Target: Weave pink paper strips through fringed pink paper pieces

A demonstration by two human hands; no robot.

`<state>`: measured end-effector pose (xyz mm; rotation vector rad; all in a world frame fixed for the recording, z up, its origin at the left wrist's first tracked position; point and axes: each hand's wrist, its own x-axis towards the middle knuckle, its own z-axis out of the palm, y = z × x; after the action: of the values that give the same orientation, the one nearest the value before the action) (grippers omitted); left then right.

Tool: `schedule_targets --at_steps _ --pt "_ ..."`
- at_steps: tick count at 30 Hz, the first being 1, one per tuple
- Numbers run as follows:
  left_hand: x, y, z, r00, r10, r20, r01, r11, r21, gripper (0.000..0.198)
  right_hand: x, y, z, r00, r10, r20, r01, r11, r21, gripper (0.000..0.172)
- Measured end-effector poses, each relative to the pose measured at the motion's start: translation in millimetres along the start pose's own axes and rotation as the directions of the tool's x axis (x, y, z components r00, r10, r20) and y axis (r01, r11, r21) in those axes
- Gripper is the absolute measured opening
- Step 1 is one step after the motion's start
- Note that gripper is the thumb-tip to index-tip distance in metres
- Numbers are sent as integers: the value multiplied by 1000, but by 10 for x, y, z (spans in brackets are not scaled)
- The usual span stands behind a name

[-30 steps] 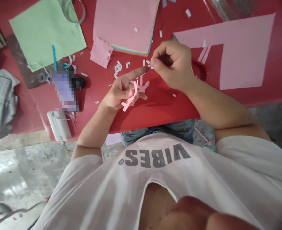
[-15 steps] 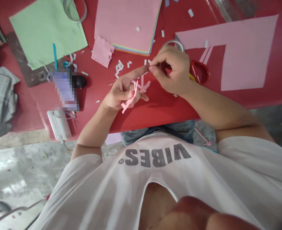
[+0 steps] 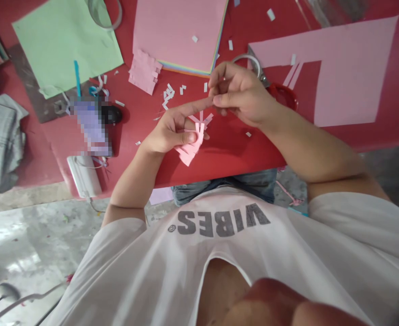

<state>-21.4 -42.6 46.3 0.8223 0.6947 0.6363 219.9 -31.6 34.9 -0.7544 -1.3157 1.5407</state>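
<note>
matt paper strips [image 3: 189, 151], glossy tabletop [image 3: 233, 151]

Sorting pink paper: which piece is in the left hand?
The small fringed piece, in the left hand; the stack and large cut sheet lie on the table.

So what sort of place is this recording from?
Probably a paper-craft workspace, perhaps a small workshop: a red table carries a stack of coloured paper sheets, cut pink paper strips, and red-handled scissors, above a concrete floor.
</note>
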Motion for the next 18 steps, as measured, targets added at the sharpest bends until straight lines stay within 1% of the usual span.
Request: schedule_targets --at_steps 2,3,5,7,8,10,11,12,13,14,16,18 --pt "-1 38 34 992 10 127 -20 997 81 81 21 -2 -34 990 119 77 -127 985 113 33" --pt "-4 59 56 984 19 177 -38 994 107 83 37 0 -51 982 156 103 -172 971 167 35" --pt "-14 96 96 977 43 210 -67 992 108 85 81 18 -85 975 184 124 -209 949 237 42" --pt "-22 119 120 975 51 214 -71 994 87 83 126 49 -109 978 177 110 -198 955 221 51" --pt "-24 124 124 978 49 204 -66 995 76 83 138 63 -112 985 149 84 -160 975 155 54" --pt "-22 125 121 981 59 183 -72 995 62 82 124 71 -94 999 26 -31 -28 998 -51 53" --pt "-19 123 116 981 73 177 -85 995 57 80 95 62 -75 992 -67 -106 49 985 -168 50" --pt "-15 119 111 981 92 171 -102 993 52 79 55 43 -53 973 -151 -171 105 962 -254 45" --pt "-10 115 106 981 108 164 -117 992 47 77 7 18 -29 955 -209 -209 137 940 -312 38" --pt "-6 112 100 981 118 156 -126 991 44 75 -42 -9 -8 936 -260 -238 160 915 -370 33" --pt "0 104 89 986 108 129 -114 993 43 72 -127 -57 24 907 -349 -235 176 823 -540 25" --pt "1 92 75 991 78 112 -83 996 44 74 -174 -81 40 903 -378 -201 144 710 -689 23"
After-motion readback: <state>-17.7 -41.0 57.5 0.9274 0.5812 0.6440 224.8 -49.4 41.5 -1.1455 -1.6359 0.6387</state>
